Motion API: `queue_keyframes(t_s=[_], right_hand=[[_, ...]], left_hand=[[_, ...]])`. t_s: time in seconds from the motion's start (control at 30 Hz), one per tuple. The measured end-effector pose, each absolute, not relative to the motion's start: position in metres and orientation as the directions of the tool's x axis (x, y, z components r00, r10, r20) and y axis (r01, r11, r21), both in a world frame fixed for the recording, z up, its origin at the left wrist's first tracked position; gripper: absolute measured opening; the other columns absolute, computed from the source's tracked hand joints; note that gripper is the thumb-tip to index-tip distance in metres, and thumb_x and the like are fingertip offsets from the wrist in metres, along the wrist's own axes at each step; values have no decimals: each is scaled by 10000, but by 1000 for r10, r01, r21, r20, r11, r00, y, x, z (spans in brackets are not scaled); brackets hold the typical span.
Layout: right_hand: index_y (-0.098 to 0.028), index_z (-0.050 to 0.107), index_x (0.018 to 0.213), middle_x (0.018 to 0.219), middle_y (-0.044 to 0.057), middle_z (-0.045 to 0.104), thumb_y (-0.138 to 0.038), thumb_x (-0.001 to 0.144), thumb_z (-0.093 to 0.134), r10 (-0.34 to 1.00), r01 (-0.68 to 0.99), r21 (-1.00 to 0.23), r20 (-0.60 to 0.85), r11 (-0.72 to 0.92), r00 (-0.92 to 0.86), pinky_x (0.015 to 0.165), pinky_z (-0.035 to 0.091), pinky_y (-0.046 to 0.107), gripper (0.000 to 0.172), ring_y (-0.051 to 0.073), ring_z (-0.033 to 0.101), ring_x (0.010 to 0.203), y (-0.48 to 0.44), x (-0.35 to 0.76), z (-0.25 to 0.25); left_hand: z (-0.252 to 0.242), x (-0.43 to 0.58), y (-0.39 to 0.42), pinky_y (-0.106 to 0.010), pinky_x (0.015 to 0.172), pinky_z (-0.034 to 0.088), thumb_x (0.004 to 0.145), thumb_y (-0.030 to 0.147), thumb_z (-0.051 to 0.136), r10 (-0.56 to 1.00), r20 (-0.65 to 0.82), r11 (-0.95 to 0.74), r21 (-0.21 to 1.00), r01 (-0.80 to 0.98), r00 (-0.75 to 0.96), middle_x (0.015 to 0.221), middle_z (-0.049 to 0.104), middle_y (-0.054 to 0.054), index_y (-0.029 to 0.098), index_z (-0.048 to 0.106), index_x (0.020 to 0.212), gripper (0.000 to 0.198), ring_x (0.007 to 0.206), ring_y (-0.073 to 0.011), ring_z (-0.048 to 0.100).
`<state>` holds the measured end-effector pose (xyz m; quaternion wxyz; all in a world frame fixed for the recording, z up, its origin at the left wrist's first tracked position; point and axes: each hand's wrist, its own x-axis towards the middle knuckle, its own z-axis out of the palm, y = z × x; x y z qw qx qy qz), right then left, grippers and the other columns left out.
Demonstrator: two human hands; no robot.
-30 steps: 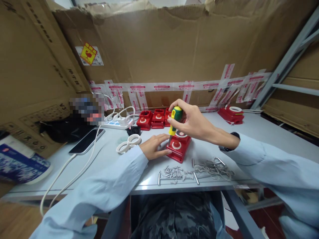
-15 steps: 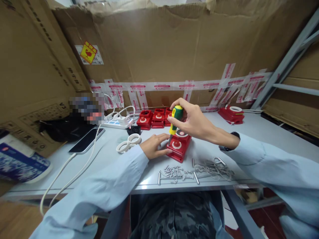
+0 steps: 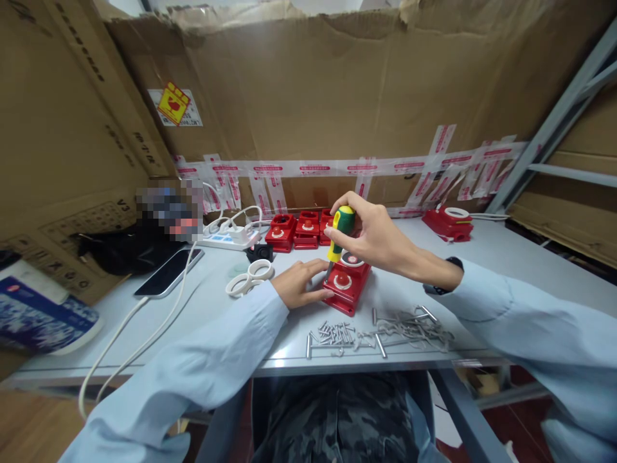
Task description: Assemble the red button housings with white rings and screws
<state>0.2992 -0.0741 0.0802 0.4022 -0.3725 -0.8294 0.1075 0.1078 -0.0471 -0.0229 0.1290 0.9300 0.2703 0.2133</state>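
Observation:
My right hand point(image 3: 369, 228) grips the yellow-and-green handle of a screwdriver point(image 3: 342, 225). The screwdriver stands nearly upright, its tip at the left corner of a red box-shaped device point(image 3: 349, 297) with a round red button and a white ring. On the device's left side, my left hand point(image 3: 301, 283) is closed, thumb and fingers pressed against its edge. Several small screws point(image 3: 335, 333) lie in a pile in front of the device. Beside them lie thin chains with metal rods point(image 3: 409, 326).
Several similar red devices point(image 3: 282, 233) stand in a row at the back, another red device point(image 3: 447, 225) at the right. White rings point(image 3: 249, 276), a black part point(image 3: 260, 252), a phone point(image 3: 169, 272) and a power strip point(image 3: 226, 238) with cables lie left. Cardboard point(image 3: 313, 83) walls the back.
Almost nothing differs. The whole view shifts very slightly; both hands, the screwdriver and the red device keep their places relative to one another.

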Motion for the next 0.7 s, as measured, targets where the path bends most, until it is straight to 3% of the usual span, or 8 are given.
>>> queue_keyframes(t_s=[0.13,0.33,0.4,0.5,0.57,0.7], right_hand=[[-170,493,913,699,-1,584,-300,783,613,701,612,-389,573,689,-425,549,363,243,219,109,489,570,-74,295,84],[-131,535,946,726,98,635,-436,793,619,694,831,14,543,556,-473,540,310,280,351,198,567,624,-78,280,93],[-121,550,953,745,131,648,-444,802,612,697,846,88,525,526,-488,541,310,287,362,235,598,664,-80,276,96],[-122,581,919,761,153,660,-448,799,624,709,839,79,496,538,-501,555,331,292,350,258,620,723,-81,270,101],[-134,599,855,744,150,660,-481,783,637,719,834,6,504,552,-479,564,345,294,356,261,623,747,-80,268,103],[-155,604,755,689,132,642,-490,795,621,734,805,-126,510,580,-449,565,352,302,338,260,615,760,-76,267,106]], left_hand=[[-23,109,-47,-389,868,472,840,486,537,582,314,-807,337,485,750,1182,606,-130,158,501,1171,468,1018,-255,613],[-25,107,-47,-385,870,465,842,472,538,593,320,-799,348,490,739,1184,609,-113,190,506,1182,443,1018,-251,609],[-23,108,-49,-417,876,456,827,476,557,602,295,-792,343,505,742,1195,604,-122,192,485,1215,486,1032,-270,600],[-16,116,-54,-477,874,444,755,528,625,650,283,-752,375,542,706,1235,581,-151,179,418,1292,672,1068,-325,572],[-12,127,-58,-461,858,461,699,547,674,702,300,-696,478,535,646,1197,606,-144,165,423,1293,749,1037,-327,586],[-14,149,-61,-388,796,502,590,504,771,823,284,-526,705,475,492,1028,682,-95,145,561,1124,676,901,-282,636]])
